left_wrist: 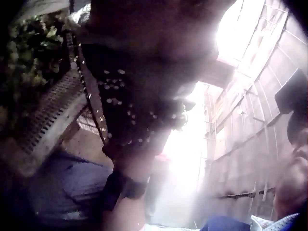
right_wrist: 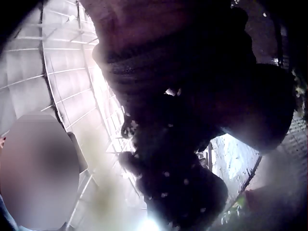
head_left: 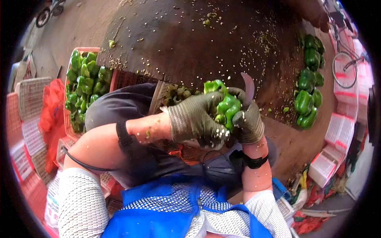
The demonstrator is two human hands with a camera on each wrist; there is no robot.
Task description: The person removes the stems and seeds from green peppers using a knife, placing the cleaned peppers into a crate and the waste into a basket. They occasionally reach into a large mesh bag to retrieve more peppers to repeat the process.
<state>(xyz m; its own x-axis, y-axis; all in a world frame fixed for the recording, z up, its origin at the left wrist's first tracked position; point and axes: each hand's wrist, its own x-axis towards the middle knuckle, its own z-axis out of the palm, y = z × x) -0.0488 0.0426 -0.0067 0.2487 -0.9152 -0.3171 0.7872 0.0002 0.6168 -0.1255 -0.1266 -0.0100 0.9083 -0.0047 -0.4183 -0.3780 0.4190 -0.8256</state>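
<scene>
Far left: red crate heaped with green peppers, well apart from the hands.

Far middle: dark round surface, strewn with pale seeds.

Centre, near edge of that surface, above the lap: left grip, gloved, fingers curled round a bell pepper and cupping it from the left. Glove is dotted with seeds.

Just right of it: right grip, gloved, closed round the handle of a knife. The curved blade stands up just behind the bell pepper. The two gloves touch around it.

Far right: loose peppers in a row on the ground.

Both wrist views are backlit and dark, so I cannot read finger detail there.

Risks, as I judge them: blade and left fingers sit very close, so a slip off the glossy skin could carry the edge into the left glove. Seeds and juice on the gloves may loosen either hold, and the bell pepper could twist or drop to the lap.
</scene>
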